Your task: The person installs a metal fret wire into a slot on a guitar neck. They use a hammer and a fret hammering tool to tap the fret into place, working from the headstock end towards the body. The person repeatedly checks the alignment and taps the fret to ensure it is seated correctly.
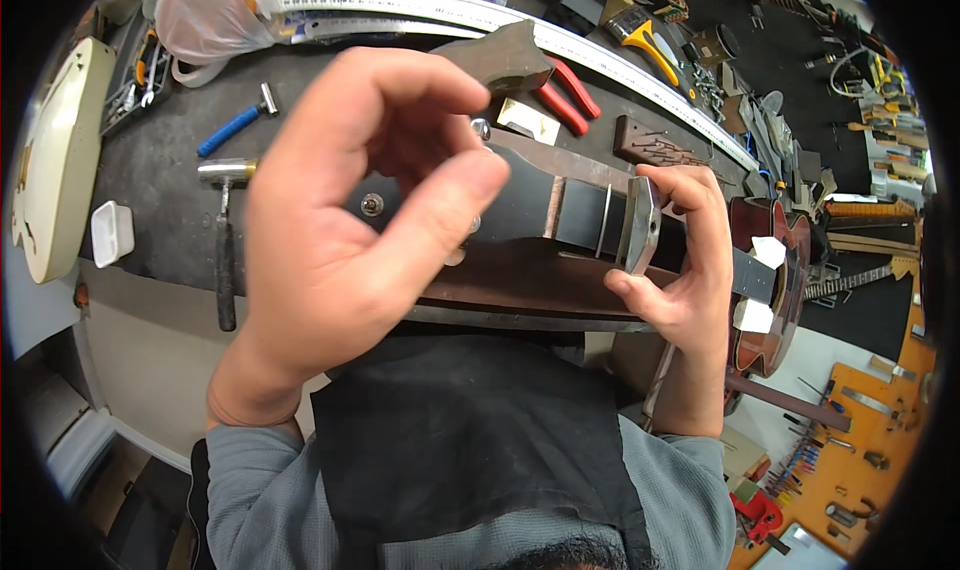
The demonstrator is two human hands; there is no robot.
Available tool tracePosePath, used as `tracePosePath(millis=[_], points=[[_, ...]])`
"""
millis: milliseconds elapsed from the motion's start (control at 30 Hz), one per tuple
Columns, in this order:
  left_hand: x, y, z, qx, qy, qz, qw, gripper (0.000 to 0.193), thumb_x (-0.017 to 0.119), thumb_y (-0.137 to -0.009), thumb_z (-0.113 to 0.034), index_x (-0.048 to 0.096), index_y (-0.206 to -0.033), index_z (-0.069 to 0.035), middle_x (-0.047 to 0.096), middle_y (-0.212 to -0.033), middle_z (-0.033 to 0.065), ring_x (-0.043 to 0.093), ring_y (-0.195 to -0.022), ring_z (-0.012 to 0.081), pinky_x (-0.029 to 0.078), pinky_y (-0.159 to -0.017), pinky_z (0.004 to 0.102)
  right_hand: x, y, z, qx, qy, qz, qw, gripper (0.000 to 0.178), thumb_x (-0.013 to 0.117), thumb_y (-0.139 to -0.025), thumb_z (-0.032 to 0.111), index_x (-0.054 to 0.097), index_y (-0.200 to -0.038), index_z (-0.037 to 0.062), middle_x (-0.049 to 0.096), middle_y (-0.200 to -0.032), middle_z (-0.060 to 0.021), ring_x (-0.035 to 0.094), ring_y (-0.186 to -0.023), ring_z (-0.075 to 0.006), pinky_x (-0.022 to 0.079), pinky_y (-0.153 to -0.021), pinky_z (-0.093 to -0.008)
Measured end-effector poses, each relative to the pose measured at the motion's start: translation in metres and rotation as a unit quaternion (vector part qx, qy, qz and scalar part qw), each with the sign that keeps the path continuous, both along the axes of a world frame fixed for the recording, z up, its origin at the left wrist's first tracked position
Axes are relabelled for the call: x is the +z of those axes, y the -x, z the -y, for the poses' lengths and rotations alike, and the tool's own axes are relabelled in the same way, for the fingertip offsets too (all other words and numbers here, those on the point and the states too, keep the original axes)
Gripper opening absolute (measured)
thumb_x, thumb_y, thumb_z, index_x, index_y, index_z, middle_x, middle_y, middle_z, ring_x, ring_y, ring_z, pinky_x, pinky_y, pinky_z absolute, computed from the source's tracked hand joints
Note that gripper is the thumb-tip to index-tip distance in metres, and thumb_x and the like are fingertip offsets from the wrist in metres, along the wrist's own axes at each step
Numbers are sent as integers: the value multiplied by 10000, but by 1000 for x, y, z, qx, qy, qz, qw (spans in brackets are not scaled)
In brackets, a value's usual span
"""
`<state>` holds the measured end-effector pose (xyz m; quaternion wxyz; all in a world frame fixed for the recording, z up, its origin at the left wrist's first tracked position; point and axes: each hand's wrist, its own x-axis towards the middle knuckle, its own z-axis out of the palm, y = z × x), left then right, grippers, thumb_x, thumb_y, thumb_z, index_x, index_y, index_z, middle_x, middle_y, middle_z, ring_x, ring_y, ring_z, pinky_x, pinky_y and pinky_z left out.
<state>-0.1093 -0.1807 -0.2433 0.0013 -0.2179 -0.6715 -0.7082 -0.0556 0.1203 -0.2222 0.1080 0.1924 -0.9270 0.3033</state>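
Note:
An electric guitar with a dark red body lies across the bench, its black headstock in the middle and its neck running right. My left hand is raised over the headstock, close to the camera. Its fingers are curved, with a gap between index finger and thumb and nothing visible held there. A tuner post shows beside its palm. My right hand grips a grey metal block with a small hole in it, between thumb and fingers. The block stands on edge over the fingerboard, next to a metal fret.
A black-handled hammer, a blue-handled hammer and a white tray lie left. Beyond the headstock are red-handled pliers, a brown block with thin pins and a long metal ruler. A cream guitar body stands far left.

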Motion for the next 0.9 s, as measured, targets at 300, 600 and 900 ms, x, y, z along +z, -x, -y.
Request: tracePosePath(millis=[300,600,900], points=[[-12,3,25,75,22,-25,997,314,634,-1041,-30,612,-1344,48,691,-1053,122,629,-906,115,534,-799,236,-9,0,-1,-17,-34,-3,999,906,995,-665,504,696,-1340,-20,659,-1171,-144,624,-1032,-266,527,-900,-395],[-17,-2,31,117,26,-2,993,341,640,-1039,-56,601,-1359,57,690,-1049,129,615,-896,120,528,-793,247,-15,2,-1,-19,-50,-7,999,926,998,-651,543,708,-1337,-6,651,-1151,-137,620,-1012,-260,520,-878,-388],[-19,-1,38,106,25,-1,994,354,640,-1043,-59,591,-1371,65,691,-1047,136,599,-881,113,506,-808,245,-12,2,0,-26,-63,2,998,929,998,-649,536,704,-1342,-10,644,-1166,-135,620,-1025,-259,522,-895,-386]])
